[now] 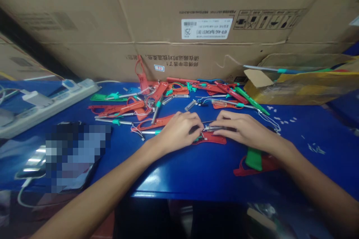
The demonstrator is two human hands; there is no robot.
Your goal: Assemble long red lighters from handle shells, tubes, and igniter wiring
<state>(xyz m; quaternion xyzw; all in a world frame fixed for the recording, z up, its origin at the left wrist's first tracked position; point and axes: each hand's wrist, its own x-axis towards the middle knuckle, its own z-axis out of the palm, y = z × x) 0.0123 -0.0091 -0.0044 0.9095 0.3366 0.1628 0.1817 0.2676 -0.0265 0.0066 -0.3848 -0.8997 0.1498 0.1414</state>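
My curled left hand (183, 130) hides its fingertips' contents, so I cannot tell its grip. My right hand (238, 127) pinches a small clear cylinder (213, 128), partly covered, above a red plastic shell (214, 138) on the blue table (168, 171).

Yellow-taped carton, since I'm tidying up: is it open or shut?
Open: the carton has a flap jutting outward, and a metal rod crosses its rim.

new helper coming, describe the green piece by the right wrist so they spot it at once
On the blue table, find the right hand. Just below its wrist, a green piece lies on a red one, nearer the front edge than any other green piece.
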